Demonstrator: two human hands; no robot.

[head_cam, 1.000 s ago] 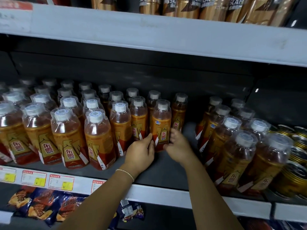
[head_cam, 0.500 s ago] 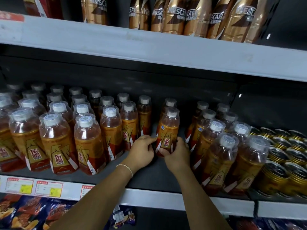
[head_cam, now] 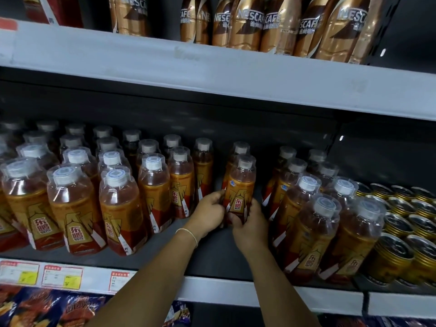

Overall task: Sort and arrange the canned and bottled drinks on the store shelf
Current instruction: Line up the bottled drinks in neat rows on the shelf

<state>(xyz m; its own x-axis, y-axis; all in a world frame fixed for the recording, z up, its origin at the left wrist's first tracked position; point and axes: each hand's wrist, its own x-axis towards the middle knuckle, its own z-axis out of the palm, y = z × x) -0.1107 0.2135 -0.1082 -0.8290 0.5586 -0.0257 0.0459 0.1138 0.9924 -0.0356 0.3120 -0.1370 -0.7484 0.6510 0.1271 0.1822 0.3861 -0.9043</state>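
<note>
Where hands grip, bottle base hidden.

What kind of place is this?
Most likely a shop: price tags on the shelf edge, rows of matching bottles, and gold cans stacked beside them.

Left hand, right hand, gripping bottle

Clear glossy plastic bottles, shiny gold metal cans, matt dark shelf deck, paper price tags
</note>
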